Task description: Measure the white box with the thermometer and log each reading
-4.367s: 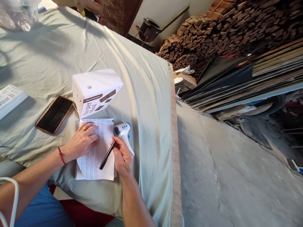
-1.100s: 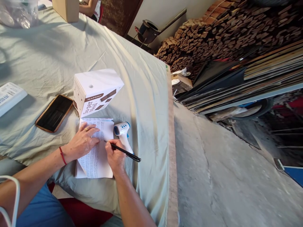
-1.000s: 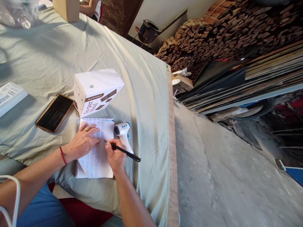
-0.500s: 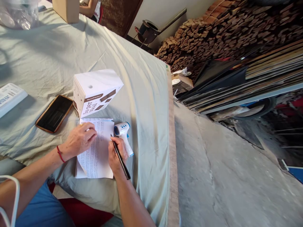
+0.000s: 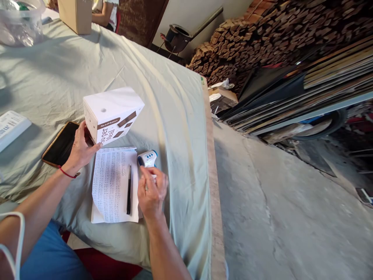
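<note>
My left hand (image 5: pixel 80 149) is at the near left corner of a white printed box (image 5: pixel 113 93), fingers along its left side and thumb at its lower front edge. Curled over the handle of a white and blue infrared thermometer (image 5: pixel 147 157) is my right hand (image 5: pixel 154 190); its fingers are blurred, so a firm grip cannot be made out. A black pen (image 5: pixel 129 190) lies on the right side of a handwritten sheet of paper (image 5: pixel 107 186), in front of the box. Partly under my left forearm and hand sits a dark phone (image 5: pixel 60 144) in a brown case.
A white flat box (image 5: pixel 13 126) lies at the left of the cloth-covered table (image 5: pixel 180 155). A cardboard box (image 5: pixel 75 15) and a clear plastic tub (image 5: pixel 21 23) stand at the far end, near a seated person (image 5: pixel 105 13). Stacked firewood (image 5: pixel 247 42) lines the wall.
The pen has left my right hand and lies on the paper. My left hand has moved from the paper up to the box. My right hand has shifted right, over the thermometer's handle.
</note>
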Demonstrator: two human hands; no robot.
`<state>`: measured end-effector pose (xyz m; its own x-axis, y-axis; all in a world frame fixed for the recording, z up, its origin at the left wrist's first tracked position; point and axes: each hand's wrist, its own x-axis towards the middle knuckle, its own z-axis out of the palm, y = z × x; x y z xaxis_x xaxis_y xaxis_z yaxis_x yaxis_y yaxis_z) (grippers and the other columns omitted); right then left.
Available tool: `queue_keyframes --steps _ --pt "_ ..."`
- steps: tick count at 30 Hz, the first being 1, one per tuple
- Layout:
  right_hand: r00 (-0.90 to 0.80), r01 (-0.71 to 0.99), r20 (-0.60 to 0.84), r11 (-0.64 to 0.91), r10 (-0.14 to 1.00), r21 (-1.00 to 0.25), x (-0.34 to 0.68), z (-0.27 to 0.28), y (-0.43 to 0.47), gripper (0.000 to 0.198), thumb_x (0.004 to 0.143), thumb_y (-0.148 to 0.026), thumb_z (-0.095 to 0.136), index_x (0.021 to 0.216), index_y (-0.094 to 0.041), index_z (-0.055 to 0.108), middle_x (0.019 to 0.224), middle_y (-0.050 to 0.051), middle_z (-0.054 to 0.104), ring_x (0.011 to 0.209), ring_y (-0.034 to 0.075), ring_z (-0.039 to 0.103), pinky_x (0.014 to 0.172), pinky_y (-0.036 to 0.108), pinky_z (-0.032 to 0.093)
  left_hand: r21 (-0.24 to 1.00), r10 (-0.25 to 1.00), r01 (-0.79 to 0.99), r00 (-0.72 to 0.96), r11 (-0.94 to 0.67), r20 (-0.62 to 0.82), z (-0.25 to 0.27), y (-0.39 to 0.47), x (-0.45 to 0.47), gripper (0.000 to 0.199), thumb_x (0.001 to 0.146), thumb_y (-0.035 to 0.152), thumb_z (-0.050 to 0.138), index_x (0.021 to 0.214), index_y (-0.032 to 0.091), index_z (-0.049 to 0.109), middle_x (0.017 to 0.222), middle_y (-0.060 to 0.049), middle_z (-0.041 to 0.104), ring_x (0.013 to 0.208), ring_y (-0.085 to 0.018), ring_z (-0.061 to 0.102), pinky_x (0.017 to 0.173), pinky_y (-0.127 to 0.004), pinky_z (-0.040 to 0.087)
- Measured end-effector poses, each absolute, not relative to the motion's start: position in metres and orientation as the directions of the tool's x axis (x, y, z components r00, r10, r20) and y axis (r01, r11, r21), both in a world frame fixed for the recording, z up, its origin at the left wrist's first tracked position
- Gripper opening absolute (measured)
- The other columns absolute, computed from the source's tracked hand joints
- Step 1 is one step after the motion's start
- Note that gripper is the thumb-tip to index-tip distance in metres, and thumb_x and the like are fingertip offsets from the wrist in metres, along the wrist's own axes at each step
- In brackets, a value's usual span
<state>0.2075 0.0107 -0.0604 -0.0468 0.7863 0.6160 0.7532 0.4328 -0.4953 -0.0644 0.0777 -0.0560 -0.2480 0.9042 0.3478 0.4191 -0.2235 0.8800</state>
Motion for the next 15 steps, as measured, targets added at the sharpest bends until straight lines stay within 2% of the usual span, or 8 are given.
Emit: queue_keyframes --steps 1,3,5,7,11,13,15 --pt "0.013 0.808 0.593 0.341 0.805 -0.481 0.212 -0.061 0.013 0.031 0.098 -0.026 0.055 0.126 -0.024 0.070 0.116 0.014 0.064 0.106 0.029 0.062 0.092 0.051 0.052 0.878 0.899 0.437 -0.278 -0.195 0.338 -0.055 0.078 -0.064 0.090 0.069 0.047 0.088 0.145 0.021 0.046 0.134 -0.014 0.056 0.125 -0.033 0.060 0.103 -0.054 0.055" --pt "0.091 0.873 0.506 0.176 0.857 -0.455 0.221 -0.065 0.019 0.043 0.092 -0.040 0.063 0.129 -0.019 0.066 0.119 0.018 0.064 0.107 0.033 0.060 0.091 0.053 0.050 0.888 0.887 0.430 -0.331 -0.161 0.321 -0.052 0.077 -0.063 0.087 0.063 0.042 0.090 0.139 0.022 0.052 0.131 -0.012 0.057 0.118 -0.031 0.063 0.101 -0.052 0.056" --pt "0.124 0.875 0.406 0.094 0.905 -0.476 0.228 -0.071 0.025 0.049 0.088 -0.047 0.063 0.126 -0.017 0.067 0.110 0.017 0.066 0.101 0.033 0.061 0.087 0.050 0.050 0.899 0.874 0.409 -0.366 -0.159 0.321 -0.050 0.074 -0.061 0.082 0.062 0.040 0.090 0.135 0.022 0.056 0.129 -0.010 0.058 0.112 -0.027 0.065 0.100 -0.049 0.058" --pt "0.162 0.828 0.336 0.058 0.928 -0.558 0.231 -0.074 0.029 0.048 0.086 -0.048 0.060 0.121 -0.016 0.069 0.100 0.014 0.068 0.094 0.031 0.062 0.082 0.046 0.051 0.909 0.866 0.382 -0.385 -0.166 0.319 -0.046 0.072 -0.058 0.077 0.063 0.040 0.090 0.132 0.023 0.058 0.127 -0.009 0.061 0.108 -0.025 0.067 0.099 -0.046 0.059" --pt "0.253 0.548 0.201 0.031 0.947 -0.836 0.225 -0.062 0.026 0.049 0.082 -0.051 0.063 0.116 -0.016 0.070 0.090 0.009 0.069 0.081 0.025 0.063 0.073 0.038 0.051 0.949 0.871 0.251 -0.403 -0.190 0.281 -0.032 0.066 -0.053 0.076 0.065 0.046 0.090 0.130 0.021 0.059 0.122 -0.010 0.068 0.111 -0.027 0.068 0.095 -0.043 0.060" --pt "0.214 0.326 0.100 0.025 0.972 -0.945 0.220 -0.052 0.020 0.042 0.084 -0.053 0.062 0.104 -0.018 0.071 0.078 0.003 0.065 0.069 0.020 0.058 0.064 0.033 0.047 0.969 0.890 0.126 -0.384 -0.214 0.246 -0.023 0.062 -0.049 0.072 0.066 0.049 0.091 0.126 0.020 0.062 0.119 -0.010 0.072 0.111 -0.028 0.070 0.093 -0.043 0.061" --pt "0.111 0.108 0.042 0.030 0.993 -0.994 0.214 -0.045 0.014 0.038 0.085 -0.055 0.058 0.088 -0.019 0.070 0.070 0.002 0.060 0.064 0.018 0.054 0.060 0.031 0.044 0.977 0.924 0.004 -0.323 -0.215 0.205 -0.016 0.058 -0.046 0.062 0.069 0.052 0.088 0.117 0.019 0.067 0.114 -0.009 0.075 0.107 -0.028 0.071 0.091 -0.043 0.061"
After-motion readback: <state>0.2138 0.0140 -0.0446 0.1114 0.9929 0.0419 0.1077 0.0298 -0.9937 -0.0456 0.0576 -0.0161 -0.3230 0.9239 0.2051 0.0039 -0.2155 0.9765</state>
